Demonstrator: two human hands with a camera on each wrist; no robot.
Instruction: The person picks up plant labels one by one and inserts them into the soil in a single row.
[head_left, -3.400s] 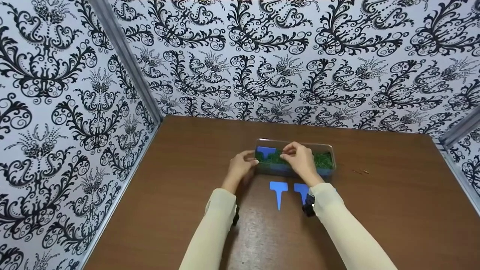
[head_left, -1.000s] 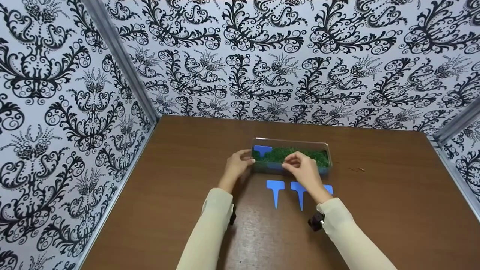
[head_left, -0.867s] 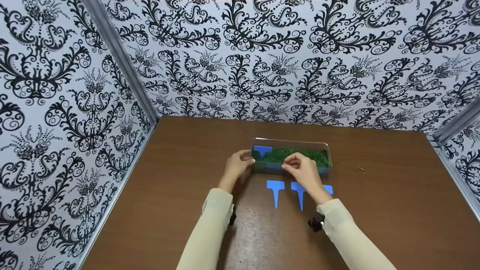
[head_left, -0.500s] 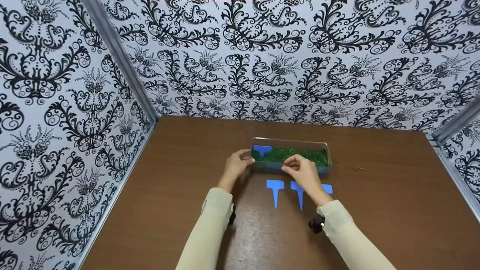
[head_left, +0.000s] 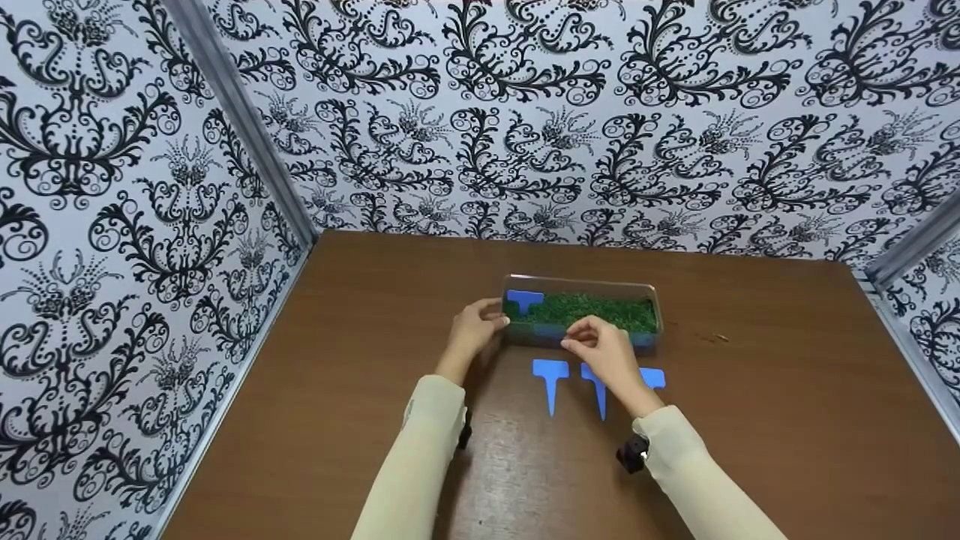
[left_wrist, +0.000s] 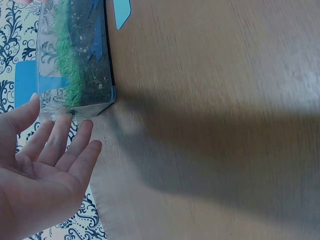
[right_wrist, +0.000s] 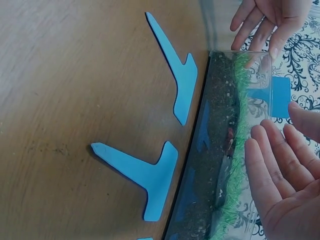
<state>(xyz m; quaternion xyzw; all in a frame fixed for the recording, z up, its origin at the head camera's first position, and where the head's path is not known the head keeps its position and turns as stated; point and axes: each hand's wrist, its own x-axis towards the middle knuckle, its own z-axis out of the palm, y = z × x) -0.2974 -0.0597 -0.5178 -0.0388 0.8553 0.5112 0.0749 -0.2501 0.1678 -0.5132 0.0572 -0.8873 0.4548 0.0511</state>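
Observation:
A clear plastic box (head_left: 585,281) holds dark soil (right_wrist: 212,125) topped with green grass (head_left: 592,307). One blue T-shaped plant label (head_left: 525,300) stands upright in its left end. My left hand (head_left: 474,330) rests against that end, with straight fingers touching the outer wall in the left wrist view and the thumb close to the rim. My right hand (head_left: 604,349) hovers by the front wall. Seen from the right wrist, its fingers (right_wrist: 280,165) are extended, the thumb apart, with nothing between them.
On the table (head_left: 375,337) in front of the box lie a blue label (head_left: 551,375) at the left, another label (head_left: 592,373) in the middle and a third label (head_left: 652,376), partly behind my right wrist. Small brown bits (head_left: 718,337) lie right of the box.
My right hand has drawn back from over the grass towards the box's front wall, then slightly lower. My left hand has kept its place at the left end. The labels lie as before.

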